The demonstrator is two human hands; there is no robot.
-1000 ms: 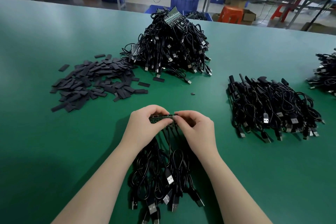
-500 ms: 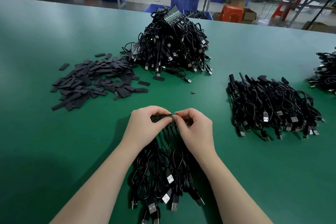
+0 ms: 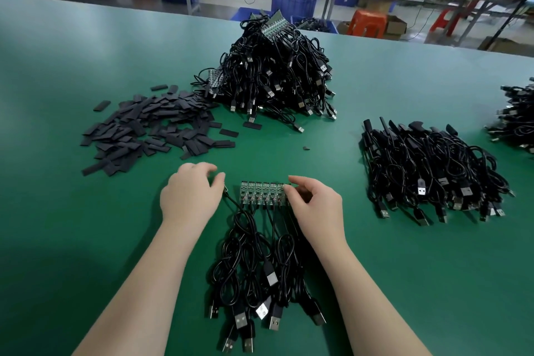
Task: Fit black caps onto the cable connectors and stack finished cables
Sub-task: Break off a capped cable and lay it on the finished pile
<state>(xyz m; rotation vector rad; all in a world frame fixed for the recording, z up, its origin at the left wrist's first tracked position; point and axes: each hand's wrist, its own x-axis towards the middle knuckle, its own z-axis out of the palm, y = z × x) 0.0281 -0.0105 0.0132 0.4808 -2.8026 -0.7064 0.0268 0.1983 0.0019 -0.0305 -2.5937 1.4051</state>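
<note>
A strip of small green connector boards (image 3: 261, 193) lies flat on the green table (image 3: 375, 283), its black cables (image 3: 254, 269) trailing toward me and ending in USB plugs. My right hand (image 3: 315, 211) pinches the strip's right end between thumb and forefinger. My left hand (image 3: 190, 193) sits just left of the strip with its fingers curled. One cable's end (image 3: 225, 189) runs in under its thumb, and the connector there is mostly hidden. A loose heap of flat black caps (image 3: 150, 130) lies at the left.
A tall tangle of uncapped cables (image 3: 274, 72) rises at the back centre. A flatter stack of capped cables (image 3: 427, 170) lies to the right, and another cable pile (image 3: 520, 118) sits at the far right edge. One stray cap (image 3: 306, 148) lies alone.
My hands, which were together holding the strip upright, have drawn apart. The strip now lies flat, and my left hand has moved left with one cable end split off from it.
</note>
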